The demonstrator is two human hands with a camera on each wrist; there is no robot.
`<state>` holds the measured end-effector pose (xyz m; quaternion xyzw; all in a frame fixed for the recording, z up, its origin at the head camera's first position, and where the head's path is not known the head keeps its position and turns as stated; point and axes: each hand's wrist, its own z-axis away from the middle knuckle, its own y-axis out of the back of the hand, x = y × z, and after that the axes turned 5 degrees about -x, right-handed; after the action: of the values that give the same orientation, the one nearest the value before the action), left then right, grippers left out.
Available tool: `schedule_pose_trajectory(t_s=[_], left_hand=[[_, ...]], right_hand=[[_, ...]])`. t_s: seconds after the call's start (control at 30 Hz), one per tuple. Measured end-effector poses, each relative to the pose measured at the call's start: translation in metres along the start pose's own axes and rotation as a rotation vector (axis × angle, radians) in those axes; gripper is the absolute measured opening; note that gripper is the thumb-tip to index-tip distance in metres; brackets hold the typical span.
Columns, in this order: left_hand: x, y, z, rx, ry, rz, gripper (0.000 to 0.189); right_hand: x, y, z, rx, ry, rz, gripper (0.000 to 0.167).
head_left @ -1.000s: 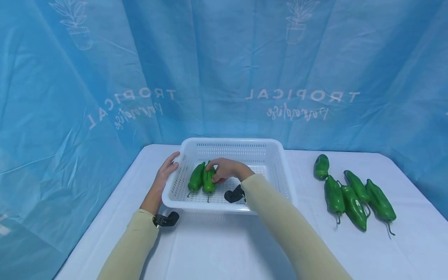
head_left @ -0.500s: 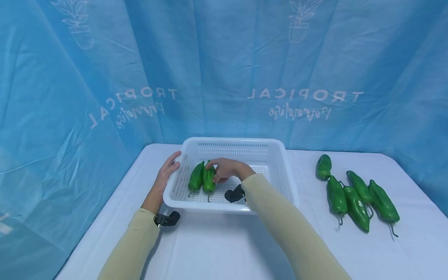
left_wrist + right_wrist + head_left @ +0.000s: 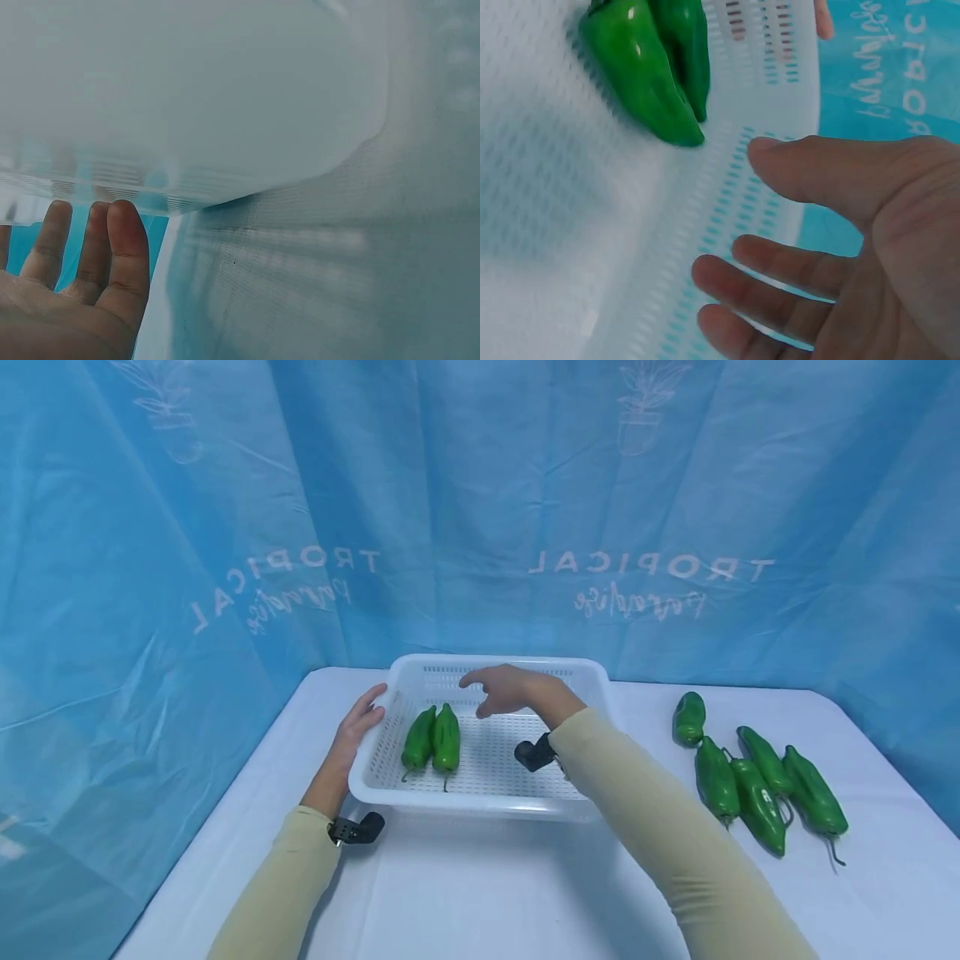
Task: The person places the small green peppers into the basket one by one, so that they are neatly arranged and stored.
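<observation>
Two green peppers lie side by side in the left part of a white slotted plastic basket (image 3: 487,805): a left pepper (image 3: 418,742) and a right pepper (image 3: 446,739). Over the basket hovers my right hand (image 3: 512,689), thumb and fingers spread apart, holding nothing. The right wrist view shows that hand (image 3: 885,240) beside the two peppers, with a gap between them. My left hand (image 3: 354,731) rests against the basket's left side. In the left wrist view its fingers (image 3: 127,247) are fairly straight against the outer wall.
Several more green peppers (image 3: 761,806) lie grouped on the white-covered table (image 3: 465,885) at the right, one pepper (image 3: 688,718) a little behind the others. A blue printed curtain (image 3: 480,510) hangs behind and at the left.
My right hand has let go of the right pepper and moved up and to the right, its fingers spreading. My left hand stays at the basket's side.
</observation>
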<state>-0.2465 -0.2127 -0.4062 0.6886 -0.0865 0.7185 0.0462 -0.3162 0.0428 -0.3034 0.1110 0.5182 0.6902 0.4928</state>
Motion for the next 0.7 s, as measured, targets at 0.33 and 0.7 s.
schedule_pose_trajectory(t_s=[0.33, 0.7], left_hand=[[0.002, 0.0, 0.002, -0.007, -0.004, 0.001, 0.055], [-0.001, -0.003, 0.004, -0.001, 0.002, -0.007, 0.055]], right_hand=[[0.006, 0.019, 0.028, 0.001, -0.027, 0.087, 0.064], [0.023, 0.012, 0.043, 0.029, -0.011, 0.068, 0.06]])
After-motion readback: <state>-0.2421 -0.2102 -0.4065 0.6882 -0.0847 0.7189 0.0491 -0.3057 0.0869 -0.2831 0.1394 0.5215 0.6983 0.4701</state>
